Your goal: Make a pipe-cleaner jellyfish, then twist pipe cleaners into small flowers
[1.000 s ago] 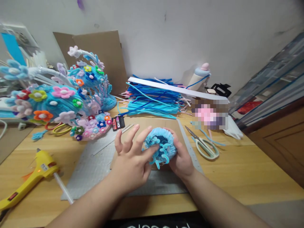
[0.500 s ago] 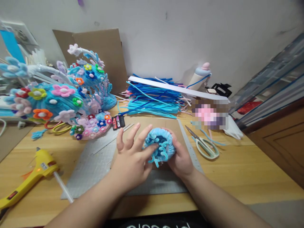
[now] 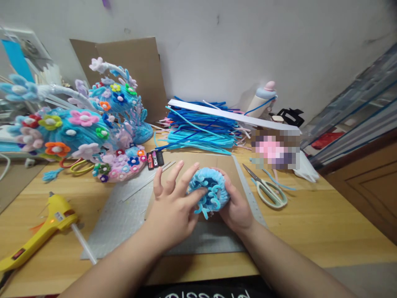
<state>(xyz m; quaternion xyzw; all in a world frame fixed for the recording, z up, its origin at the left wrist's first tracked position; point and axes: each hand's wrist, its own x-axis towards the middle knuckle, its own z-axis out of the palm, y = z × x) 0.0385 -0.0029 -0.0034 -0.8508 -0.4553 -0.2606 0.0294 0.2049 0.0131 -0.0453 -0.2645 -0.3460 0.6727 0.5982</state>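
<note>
My right hand (image 3: 237, 207) cups a small round piece of light blue pipe cleaners (image 3: 208, 191) from its right and underside, fingers wrapped around it. The piece sits above a brown cardboard sheet (image 3: 186, 163) that lies on a grey cutting mat (image 3: 124, 215), near the middle of the wooden table (image 3: 325, 223). Curled blue ends hang from the piece's near rim, and its centre is a darker blue hollow.

My left hand (image 3: 173, 207) is on the left side of the piece. The thumb presses against the curls at the near rim; the index finger lies along the upper left edge. The remaining fingers are spread and raised, touching nothing I can make out. Whether the thumb and index pinch a single strand, I cannot tell.

Surroundings noted: a yellow glue gun (image 3: 40, 231) lies on the table at far left, clear stick protruding towards the mat. Large blue pipe-cleaner ornaments studded with coloured flowers (image 3: 80, 128) stand behind it. A heap of loose blue pipe cleaners (image 3: 198, 132) lies behind the cardboard, with a white strip (image 3: 232, 116) resting across its top. Pale green scissors (image 3: 269, 192) lie shut to the right of the mat, well apart from my right hand. A small black battery holder (image 3: 154, 159) sits at the cardboard's far left corner.
</note>
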